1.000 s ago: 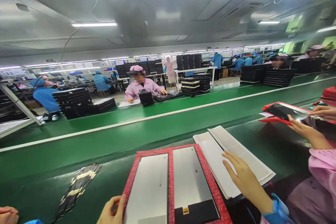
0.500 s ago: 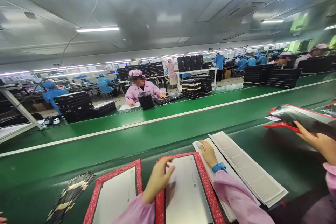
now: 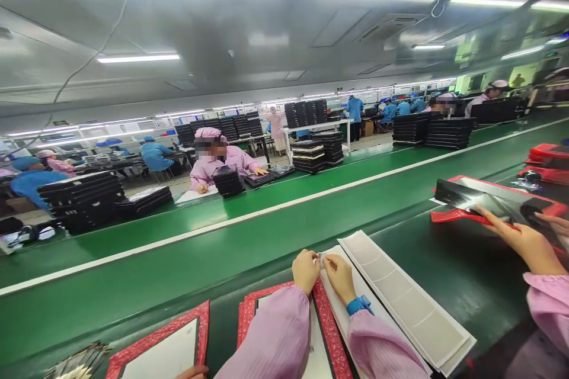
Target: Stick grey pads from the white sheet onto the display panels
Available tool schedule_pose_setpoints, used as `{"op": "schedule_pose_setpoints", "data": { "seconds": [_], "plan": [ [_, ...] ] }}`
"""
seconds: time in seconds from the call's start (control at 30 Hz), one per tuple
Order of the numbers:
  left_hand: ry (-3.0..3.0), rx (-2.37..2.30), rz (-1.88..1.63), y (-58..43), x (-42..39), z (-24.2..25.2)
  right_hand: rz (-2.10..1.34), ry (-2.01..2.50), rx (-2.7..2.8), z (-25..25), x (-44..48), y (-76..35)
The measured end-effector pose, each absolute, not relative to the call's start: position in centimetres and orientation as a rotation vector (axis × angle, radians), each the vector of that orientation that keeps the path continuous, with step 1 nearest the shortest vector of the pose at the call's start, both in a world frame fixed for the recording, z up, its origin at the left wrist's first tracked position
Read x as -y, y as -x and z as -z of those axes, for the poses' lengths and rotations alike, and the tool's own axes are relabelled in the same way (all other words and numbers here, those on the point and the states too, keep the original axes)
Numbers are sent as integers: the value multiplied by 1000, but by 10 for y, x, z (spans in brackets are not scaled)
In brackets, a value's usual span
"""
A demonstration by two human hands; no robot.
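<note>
Both hands meet at the top end of a white label sheet (image 3: 336, 302). My left hand (image 3: 306, 271) has its fingers pinched near the sheet's upper corner, and my right hand (image 3: 338, 277), with a blue band at the wrist, pinches a small pale piece (image 3: 320, 260) between the two hands. Under my left forearm lies a silver panel (image 3: 317, 346) with a black edge on red padding (image 3: 328, 323). Right of the label sheet is a second stack of label strips (image 3: 406, 296).
At the lower left lie another panel (image 3: 162, 352) in red padding, touched by another person's fingers, and dark strips (image 3: 80, 362). A co-worker's hand (image 3: 522, 243) holds a dark sheet at right. Beyond runs a green belt (image 3: 249, 237) with black stacks (image 3: 448, 133).
My left hand has moved right from above the panel to meet my right hand at the label sheet. My right fingers have closed. The view has turned right.
</note>
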State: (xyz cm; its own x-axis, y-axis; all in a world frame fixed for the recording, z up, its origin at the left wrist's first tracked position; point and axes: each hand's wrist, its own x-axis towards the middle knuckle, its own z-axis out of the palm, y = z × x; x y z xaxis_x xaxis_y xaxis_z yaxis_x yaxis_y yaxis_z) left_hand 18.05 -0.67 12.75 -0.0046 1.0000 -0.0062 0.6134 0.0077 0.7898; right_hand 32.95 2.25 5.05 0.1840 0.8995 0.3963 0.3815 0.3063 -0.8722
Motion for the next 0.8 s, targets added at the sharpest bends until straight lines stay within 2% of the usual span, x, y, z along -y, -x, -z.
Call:
{"op": "schedule_pose_setpoints", "data": {
  "seconds": [0.13, 0.23, 0.43, 0.8],
  "plan": [
    [-1598, -1572, -792, -213, -57, -70, -681, 1244, 1374, -23, -39, -313],
    [-1536, -1441, -787, -209, -69, -50, -738, 1215, 1314, -15, -45, -314],
    [-1468, -1260, -820, -201, -70, -41, -766, 1167, 1247, -18, -46, -321],
    [-1347, -1196, -906, -199, -77, -33, -735, 1157, 1367, -23, -42, -316]
  ]
}}
